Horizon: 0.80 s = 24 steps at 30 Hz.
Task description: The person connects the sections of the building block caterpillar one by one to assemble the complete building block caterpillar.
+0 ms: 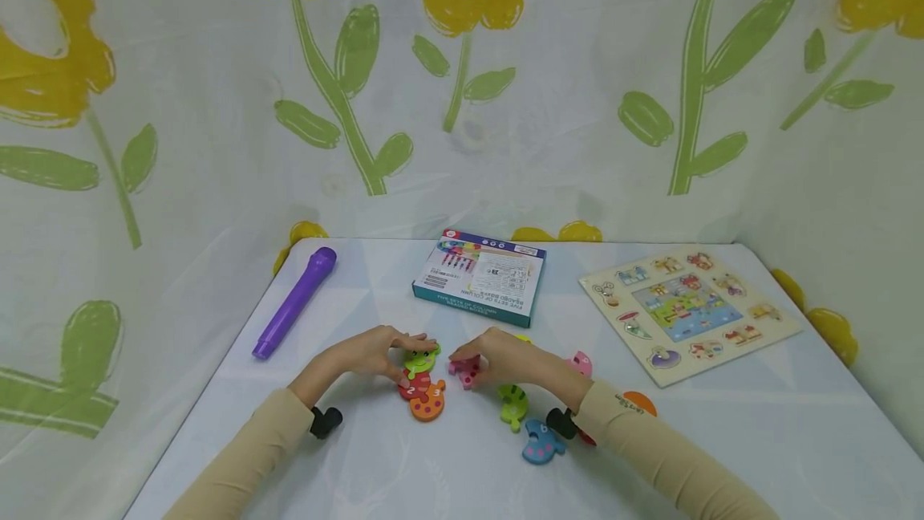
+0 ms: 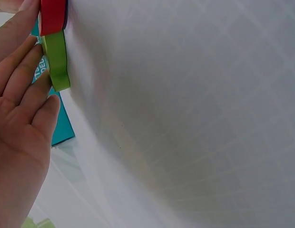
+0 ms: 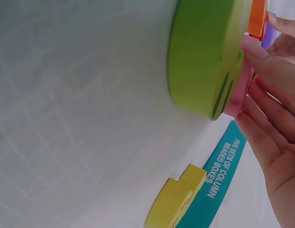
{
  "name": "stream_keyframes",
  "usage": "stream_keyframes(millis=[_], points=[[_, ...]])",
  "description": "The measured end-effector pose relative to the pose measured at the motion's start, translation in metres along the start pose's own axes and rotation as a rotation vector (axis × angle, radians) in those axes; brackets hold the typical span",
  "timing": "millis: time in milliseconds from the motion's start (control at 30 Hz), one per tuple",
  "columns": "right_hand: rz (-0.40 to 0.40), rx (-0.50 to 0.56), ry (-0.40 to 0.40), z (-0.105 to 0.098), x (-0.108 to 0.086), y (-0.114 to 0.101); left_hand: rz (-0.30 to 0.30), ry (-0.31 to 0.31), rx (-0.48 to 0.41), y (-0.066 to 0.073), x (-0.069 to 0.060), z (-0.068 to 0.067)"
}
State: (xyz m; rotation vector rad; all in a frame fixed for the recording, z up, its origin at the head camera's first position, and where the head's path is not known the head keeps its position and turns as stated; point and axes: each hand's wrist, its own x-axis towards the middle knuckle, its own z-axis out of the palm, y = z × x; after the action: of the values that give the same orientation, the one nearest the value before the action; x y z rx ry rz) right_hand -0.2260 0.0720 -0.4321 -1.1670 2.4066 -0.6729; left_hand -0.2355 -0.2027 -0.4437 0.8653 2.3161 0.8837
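In the head view, a green puzzle piece with a smiling face (image 1: 421,361), a red piece numbered 2 (image 1: 415,388) and an orange dotted piece numbered 3 (image 1: 427,403) lie joined in a curve. My left hand (image 1: 371,350) holds the green and red pieces, thumb against the red one, fingers along the far side of the green one. In the left wrist view, the thumb meets the red edge (image 2: 53,18) and fingers lie beside the green edge (image 2: 57,61). My right hand (image 1: 501,355) pinches a pink dotted puzzle piece (image 1: 465,371), just right of the joined ones.
Near the right forearm lie a green striped piece (image 1: 514,405), a blue piece (image 1: 542,444), a pink piece (image 1: 581,361) and an orange piece (image 1: 639,402), partly covered. Behind are a beaded boxes carton (image 1: 480,275), a purple tube (image 1: 296,303) and a wooden peg puzzle board (image 1: 613,323).
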Motion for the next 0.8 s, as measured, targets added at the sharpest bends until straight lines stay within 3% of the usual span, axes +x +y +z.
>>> stream_keyframes(millis=[800], points=[[-0.099,-0.042,-0.016,-0.003,0.002,-0.010,-0.002,0.006,-0.030,-0.003,0.000,0.001]])
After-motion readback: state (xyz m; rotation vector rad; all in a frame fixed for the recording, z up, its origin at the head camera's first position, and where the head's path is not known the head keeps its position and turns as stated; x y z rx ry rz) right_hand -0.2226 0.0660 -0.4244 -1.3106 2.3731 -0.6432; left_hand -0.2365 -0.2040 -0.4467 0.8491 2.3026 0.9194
